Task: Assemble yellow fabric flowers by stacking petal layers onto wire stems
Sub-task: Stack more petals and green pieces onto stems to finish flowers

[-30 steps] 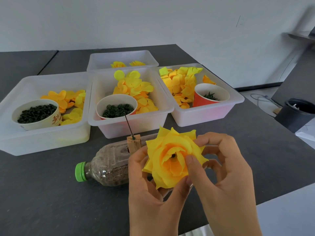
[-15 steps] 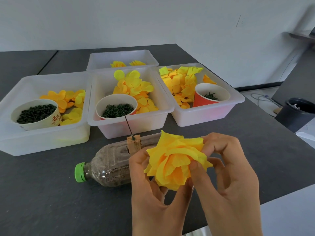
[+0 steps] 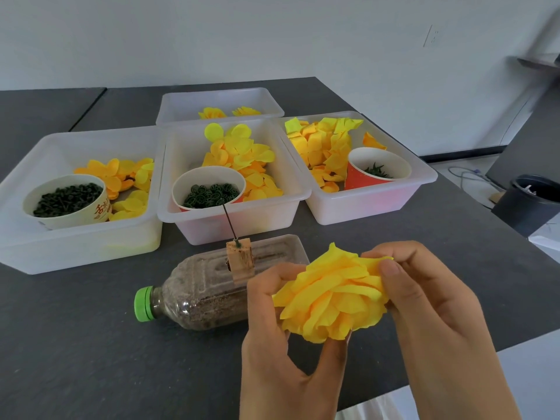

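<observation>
Four white bins (image 3: pixel 233 221) are sitting on the dark table (image 3: pixel 75 344), three in a row and one behind, all holding yellow petals (image 3: pixel 239 156); three cups (image 3: pixel 209 189) of green parts are standing in the front bins. One sand-filled bottle (image 3: pixel 209 292) is lying on its side, carrying a wooden block (image 3: pixel 240 262) with one wire stem (image 3: pixel 230 221) leaning up and left. One yellow flower (image 3: pixel 333 295) is facing down-left, pinched between left hand (image 3: pixel 278 353) and right hand (image 3: pixel 430 313), fingers curled around its petals above the table's near edge.
</observation>
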`<state>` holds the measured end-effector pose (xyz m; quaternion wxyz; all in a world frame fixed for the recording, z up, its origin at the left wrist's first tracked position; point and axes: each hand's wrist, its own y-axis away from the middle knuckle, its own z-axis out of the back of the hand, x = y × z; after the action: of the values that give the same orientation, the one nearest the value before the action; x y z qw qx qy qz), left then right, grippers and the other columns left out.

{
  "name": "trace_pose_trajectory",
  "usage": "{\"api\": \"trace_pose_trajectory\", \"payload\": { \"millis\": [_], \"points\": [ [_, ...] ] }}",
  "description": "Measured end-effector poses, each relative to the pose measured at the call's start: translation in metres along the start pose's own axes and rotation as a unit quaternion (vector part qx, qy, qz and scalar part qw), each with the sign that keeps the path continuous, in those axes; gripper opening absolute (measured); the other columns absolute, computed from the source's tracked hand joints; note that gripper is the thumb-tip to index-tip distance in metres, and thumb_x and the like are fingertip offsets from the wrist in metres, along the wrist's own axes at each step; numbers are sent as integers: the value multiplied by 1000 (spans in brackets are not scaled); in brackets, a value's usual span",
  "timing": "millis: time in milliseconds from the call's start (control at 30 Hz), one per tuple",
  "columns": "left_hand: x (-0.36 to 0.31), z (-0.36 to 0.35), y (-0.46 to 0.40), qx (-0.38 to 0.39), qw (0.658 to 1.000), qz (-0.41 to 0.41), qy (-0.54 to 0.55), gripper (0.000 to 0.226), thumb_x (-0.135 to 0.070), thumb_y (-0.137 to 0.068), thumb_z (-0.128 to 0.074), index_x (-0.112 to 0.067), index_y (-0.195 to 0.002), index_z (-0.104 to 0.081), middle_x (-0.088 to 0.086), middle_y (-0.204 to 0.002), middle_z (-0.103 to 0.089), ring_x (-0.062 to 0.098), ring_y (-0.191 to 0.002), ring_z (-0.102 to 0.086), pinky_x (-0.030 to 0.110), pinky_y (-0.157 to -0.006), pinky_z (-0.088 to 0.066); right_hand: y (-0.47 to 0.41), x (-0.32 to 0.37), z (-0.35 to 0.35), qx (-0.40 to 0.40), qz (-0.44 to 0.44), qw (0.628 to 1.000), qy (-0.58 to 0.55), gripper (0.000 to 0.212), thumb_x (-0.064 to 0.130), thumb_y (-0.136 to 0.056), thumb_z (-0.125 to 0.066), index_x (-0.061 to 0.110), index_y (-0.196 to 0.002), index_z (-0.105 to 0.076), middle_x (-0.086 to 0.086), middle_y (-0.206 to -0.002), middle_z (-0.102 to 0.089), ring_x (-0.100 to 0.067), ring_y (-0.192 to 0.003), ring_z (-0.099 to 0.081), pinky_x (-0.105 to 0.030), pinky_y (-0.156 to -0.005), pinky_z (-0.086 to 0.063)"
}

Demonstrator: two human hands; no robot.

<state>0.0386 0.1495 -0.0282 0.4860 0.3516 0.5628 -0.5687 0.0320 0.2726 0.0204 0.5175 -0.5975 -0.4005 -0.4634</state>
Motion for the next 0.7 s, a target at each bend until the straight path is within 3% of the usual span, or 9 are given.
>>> {"api": "trace_pose_trajectory", "payload": {
  "millis": [100, 200, 300, 367, 433, 500, 567, 633, 700],
  "points": [
    [-2, 0, 1, 53, 996, 57, 48, 76, -29, -52, -85, -63, -103, -39, -29, -107, -62, 2, -102, -65, 28, -85, -57, -2, -3, 7, -3, -44, 999, -12, 42, 65, -71, -67, 23, -77, -69, -1, -69, -61, -16, -62, -57, -29, -52, -48],
    [-5, 0, -2, 93, 984, 95, 119, 81, -23, -55, -92, -47, -112, -39, -26, -100, -65, 1, -95, -66, 15, -74, -54, -3, -5, 13, 20, -106, 994, -34, 60, 76, -47, -72, 22, -74, -69, -2, -69, -60, -19, -62, -54, -35, -54, -44],
    [-9, 2, -4, 118, 975, 101, 161, 79, -30, -52, -90, -46, -111, -41, -24, -100, -66, 3, -95, -67, 15, -72, -53, -4, -6, 16, 29, -128, 990, -52, 60, 76, -43, -74, 23, -72, -70, -1, -70, -62, -16, -61, -57, -29, -53, -47],
    [-12, 5, -4, 129, 966, 110, 195, 70, -36, -46, -86, -55, -103, -50, -19, -103, -68, 8, -98, -68, 18, -73, -55, -4, -5, 15, 25, -120, 992, -40, 57, 76, -47, -72, 24, -72, -69, -1, -70, -62, -15, -60, -56, -28, -51, -46],
    [-15, 8, -4, 139, 955, 115, 236, 66, -48, -45, -92, -52, -102, -59, -9, -109, -71, 14, -101, -69, 23, -75, -57, -4, -6, 15, 14, -111, 993, -41, 50, 71, -58, -71, 23, -71, -68, -2, -68, -62, -14, -57, -54, -25, -49, -45],
    [-17, 10, -3, 131, 949, 130, 257, 74, -65, -40, -87, -50, -107, -61, -2, -111, -72, 19, -104, -69, 32, -76, -59, -5, -8, 18, -1, -107, 994, -34, 35, 54, -73, -64, 20, -72, -68, -6, -69, -65, -17, -58, -56, -24, -50, -49],
    [-18, 10, -3, 119, 950, 138, 255, 77, -72, -38, -83, -53, -109, -60, -4, -108, -73, 17, -101, -70, 30, -74, -59, -6, -10, 21, -2, -106, 994, -12, 22, 38, -72, -58, 18, -74, -69, -10, -71, -67, -19, -59, -59, -24, -51, -51],
    [-20, 10, -2, 108, 957, 132, 235, 82, -76, -40, -79, -55, -115, -55, -9, -103, -75, 12, -95, -72, 22, -69, -58, -5, -12, 22, 11, -115, 993, 13, 22, 36, -67, -57, 19, -75, -68, -11, -72, -68, -18, -59, -62, -22, -52, -53],
    [-21, 11, -1, 103, 958, 131, 234, 93, -75, -40, -80, -50, -124, -49, -8, -104, -75, 14, -95, -72, 24, -71, -58, -3, -15, 24, 17, -125, 992, 29, 24, 38, -67, -56, 18, -76, -67, -11, -74, -70, -21, -60, -64, -25, -54, -56]
  ]
}}
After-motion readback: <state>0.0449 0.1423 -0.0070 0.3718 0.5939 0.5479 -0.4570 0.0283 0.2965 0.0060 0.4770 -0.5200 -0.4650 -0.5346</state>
